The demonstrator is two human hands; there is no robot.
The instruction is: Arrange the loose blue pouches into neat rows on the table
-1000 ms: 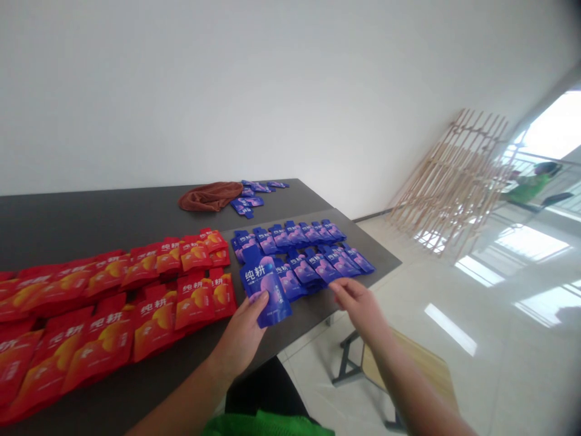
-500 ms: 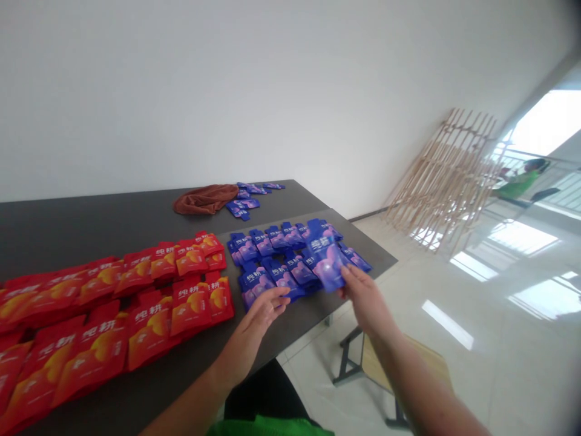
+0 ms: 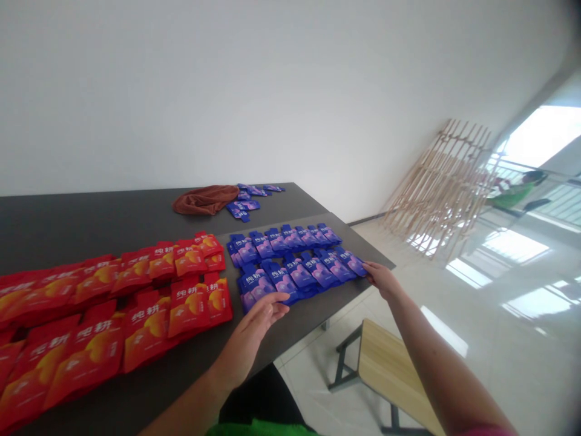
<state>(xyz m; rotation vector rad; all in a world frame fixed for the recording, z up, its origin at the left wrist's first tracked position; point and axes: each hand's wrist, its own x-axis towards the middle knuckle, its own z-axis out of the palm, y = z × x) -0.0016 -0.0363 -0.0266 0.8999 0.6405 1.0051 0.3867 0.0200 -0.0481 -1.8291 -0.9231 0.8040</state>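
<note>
Two rows of purple pouches [image 3: 295, 272] printed with round fruit lie overlapping on the dark table [image 3: 113, 218]. At the right end of the nearer row, my right hand [image 3: 382, 280] pinches the lower corner of one purple pouch [image 3: 350, 261], which rests flat in the row. My left hand [image 3: 258, 321] hovers at the front edge of that row with its fingers stretched and nothing held. To the left, red pouches [image 3: 152, 324] with orange fruit pictures lie in two overlapping rows.
A brown cloth [image 3: 204, 200] lies at the back of the table beside several scattered purple pouches [image 3: 245, 206]. A wooden stool [image 3: 390, 363] stands below the table's right side. Bamboo racks [image 3: 445, 188] lean by the wall, and a person in green [image 3: 515, 194] is beyond.
My right hand has moved right and down, bringing the raised purple pouch onto the end of the nearer row. My left hand has barely moved.
</note>
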